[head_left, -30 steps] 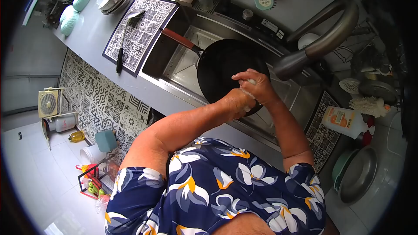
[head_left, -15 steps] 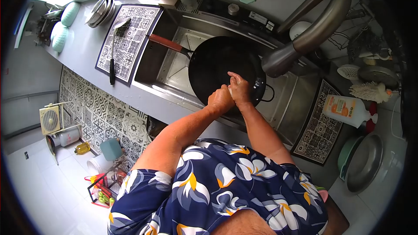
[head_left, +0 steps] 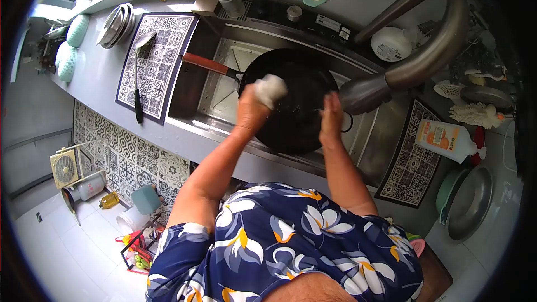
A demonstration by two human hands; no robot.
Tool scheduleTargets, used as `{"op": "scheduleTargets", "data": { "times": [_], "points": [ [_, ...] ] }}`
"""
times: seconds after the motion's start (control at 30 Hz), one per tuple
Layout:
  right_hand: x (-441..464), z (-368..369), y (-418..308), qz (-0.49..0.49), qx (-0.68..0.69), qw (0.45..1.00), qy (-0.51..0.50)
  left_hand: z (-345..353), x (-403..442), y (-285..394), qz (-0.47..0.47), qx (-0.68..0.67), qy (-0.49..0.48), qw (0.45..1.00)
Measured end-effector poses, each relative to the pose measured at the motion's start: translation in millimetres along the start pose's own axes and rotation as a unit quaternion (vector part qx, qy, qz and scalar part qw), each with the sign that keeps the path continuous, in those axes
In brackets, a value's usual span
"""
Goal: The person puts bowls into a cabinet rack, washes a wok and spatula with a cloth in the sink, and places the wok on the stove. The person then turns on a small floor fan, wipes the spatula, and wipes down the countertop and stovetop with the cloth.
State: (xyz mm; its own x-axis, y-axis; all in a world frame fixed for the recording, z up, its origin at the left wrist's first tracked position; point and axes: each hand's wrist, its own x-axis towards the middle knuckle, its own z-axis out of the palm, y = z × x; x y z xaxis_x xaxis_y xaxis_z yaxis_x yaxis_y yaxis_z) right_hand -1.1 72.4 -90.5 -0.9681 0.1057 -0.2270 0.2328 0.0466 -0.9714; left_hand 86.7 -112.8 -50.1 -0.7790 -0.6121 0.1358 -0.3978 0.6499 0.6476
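Observation:
A black wok [head_left: 296,128] with a red-brown handle [head_left: 205,62] rests in the metal sink [head_left: 224,100], its handle toward the upper left. Over the wok's left part, my left hand [head_left: 251,109] is closed on a white, crumpled cloth [head_left: 270,90], which is slightly blurred. My right hand [head_left: 331,116] is at the wok's right side near the small loop handle, fingers extended and holding nothing that I can see. The dark faucet [head_left: 369,92] arches over the sink just right of the wok.
Left of the sink, a spatula [head_left: 137,86] lies on a patterned mat [head_left: 159,45], with stacked metal bowls [head_left: 116,27] beyond. On the right are a white bottle [head_left: 444,138], a grey pan [head_left: 471,204] and a white brush [head_left: 475,113]. A glass [head_left: 231,3] stands behind the sink.
My hands, pressed together before, have come apart. The left has moved up and left with the white cloth now showing; the right has moved right. The view has shifted slightly.

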Motion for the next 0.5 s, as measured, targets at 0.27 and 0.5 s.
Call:
{"op": "scheduleTargets", "data": {
  "times": [0.27, 0.5],
  "points": [
    [35, -101, 18, 0.356, -0.122, 0.924, 0.069, -67, 94, -92, -0.280, -0.535, -0.059, 0.795],
    [49, -97, 38, 0.346, -0.031, 0.934, 0.082, -70, 115, -59, -0.318, -0.531, -0.008, 0.785]
  ]
}}
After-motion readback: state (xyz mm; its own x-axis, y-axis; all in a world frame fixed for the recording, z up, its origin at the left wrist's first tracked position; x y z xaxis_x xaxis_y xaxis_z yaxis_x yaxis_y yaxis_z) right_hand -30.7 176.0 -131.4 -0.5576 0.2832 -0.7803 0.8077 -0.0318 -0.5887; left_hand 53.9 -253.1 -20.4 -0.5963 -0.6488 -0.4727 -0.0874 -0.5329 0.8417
